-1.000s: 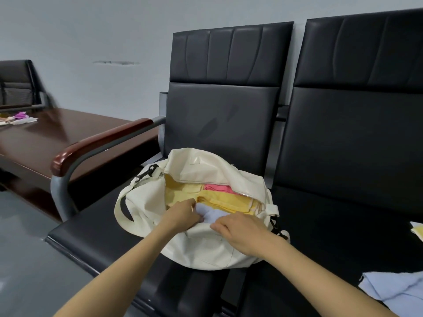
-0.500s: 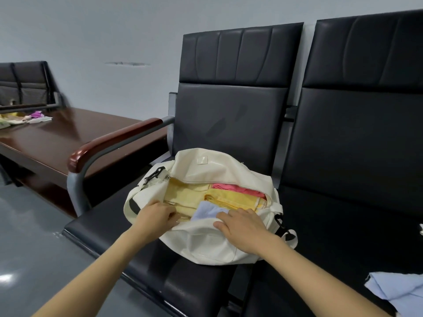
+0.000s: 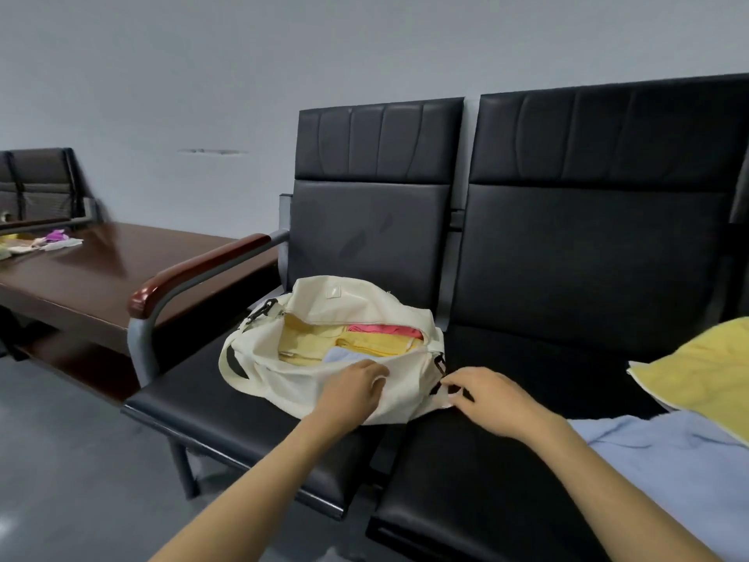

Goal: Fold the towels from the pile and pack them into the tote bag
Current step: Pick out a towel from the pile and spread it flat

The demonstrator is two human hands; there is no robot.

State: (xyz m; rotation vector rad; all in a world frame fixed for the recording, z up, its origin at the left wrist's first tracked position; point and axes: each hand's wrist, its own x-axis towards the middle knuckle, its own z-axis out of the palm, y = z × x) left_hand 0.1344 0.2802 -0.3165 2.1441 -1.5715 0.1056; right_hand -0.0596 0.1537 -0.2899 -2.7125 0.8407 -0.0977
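- Nearest to me, on the right-hand seat of the black bench, a light blue towel lies spread loosely, running off the right edge of view.
- Just beyond it, a yellow towel lies unfolded with its near edge overlapping the blue one.
- The person's right hand hovers low over the gap between the two seats. Its thumb and forefinger pinch the cream strap at the bag's right end, and the other fingers are loosely bent.
- The left hand is on the near lip of the tote bag, knuckles up, with the fingers curled over the cloth and gripping it.
- The cream tote bag sits on the left-hand seat with its mouth wide open.
- Inside the bag, a folded pale blue towel lies nearest the left hand. Folded yellow towels are behind it, and a pink towel is at the far right of the opening.
- To the left, a wood-capped armrest ends the bench.
- Beyond the armrest is a dark brown table, with a few small scraps, one of them purple, at its far left end.
- Farther off, another black chair stands against the grey wall.
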